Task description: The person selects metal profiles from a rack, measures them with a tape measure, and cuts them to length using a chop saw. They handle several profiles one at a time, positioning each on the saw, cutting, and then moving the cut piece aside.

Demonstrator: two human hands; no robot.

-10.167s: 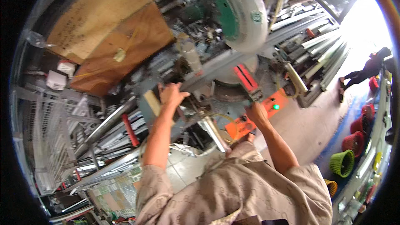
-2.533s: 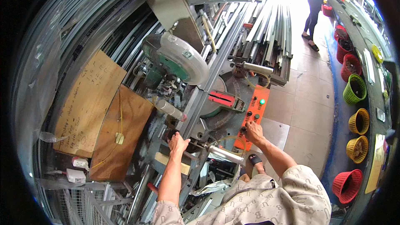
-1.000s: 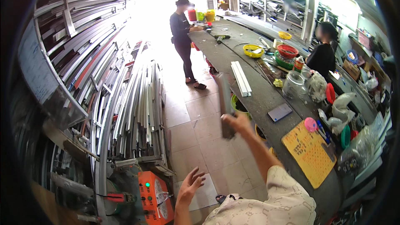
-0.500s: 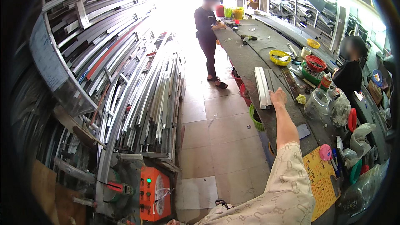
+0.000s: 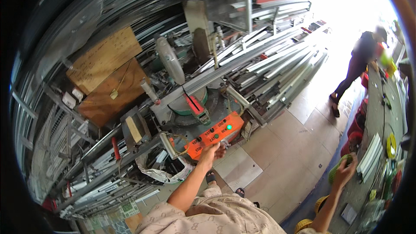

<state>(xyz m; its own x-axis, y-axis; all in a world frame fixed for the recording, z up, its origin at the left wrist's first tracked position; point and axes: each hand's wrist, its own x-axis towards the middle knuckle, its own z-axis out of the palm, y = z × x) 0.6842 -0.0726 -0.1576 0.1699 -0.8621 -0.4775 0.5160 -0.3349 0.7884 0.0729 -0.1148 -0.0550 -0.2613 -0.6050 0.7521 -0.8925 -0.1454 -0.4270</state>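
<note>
On the bench (image 5: 381, 119), the pale profiles (image 5: 369, 158) at two o'clock from the loosely open, seemingly empty right hand (image 5: 345, 172) look light, stiff, slick, best gripped mid-length; the half-curled left hand (image 5: 209, 154), at the orange control box (image 5: 214, 136)'s six o'clock, has an unclear hold.

The clearest lettering I can see from here is on the orange control panel (image 5: 212, 136): short words in black capitals, set in rows beside the round buttons (image 5: 216, 136), with one label next to the green-lit button (image 5: 229, 127). Beyond the panel and to its left, a pale wooden board (image 5: 105, 58) carries dark handwritten lines, too faint to make out. On the near side of the panel, a tan shirt (image 5: 203, 217) has a scattered printed pattern of letter-like marks.
</note>
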